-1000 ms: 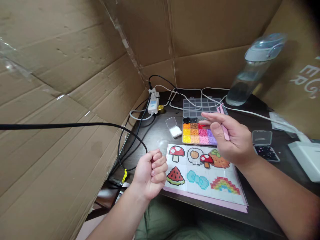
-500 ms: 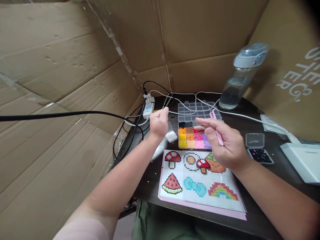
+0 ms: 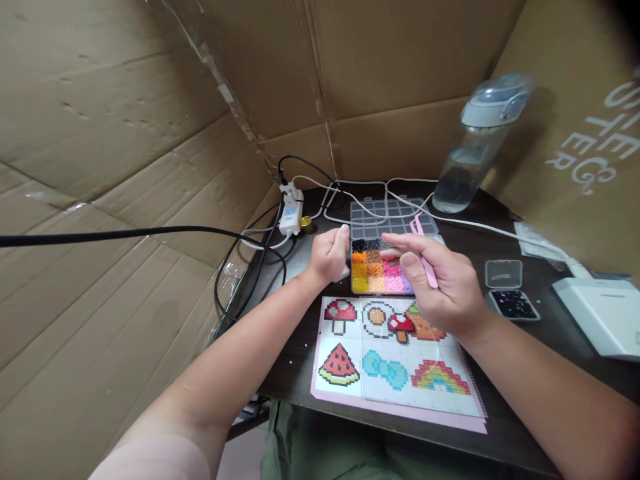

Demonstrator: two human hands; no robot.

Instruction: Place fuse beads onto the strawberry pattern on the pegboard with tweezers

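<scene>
My left hand is curled closed beside the left edge of the compartmented bead box, over a small white case; what it grips, if anything, is hidden. My right hand hovers over the box's right side and holds pink tweezers between thumb and fingers, index finger stretched over the coloured beads. The box's clear lid lies open behind. In front lies the pattern sheet with mushroom, egg, watermelon, bow and rainbow pictures under a clear pegboard, with a red bead mushroom on it.
Cardboard walls enclose the dark table. A water bottle stands at the back right. A power strip with white and black cables sits at the back left. A small open box of dark beads and a white device lie right.
My left hand rose from the table's near edge, reached toward the power strip, then came back beside the bead box. My right hand stayed over the box with the tweezers.
</scene>
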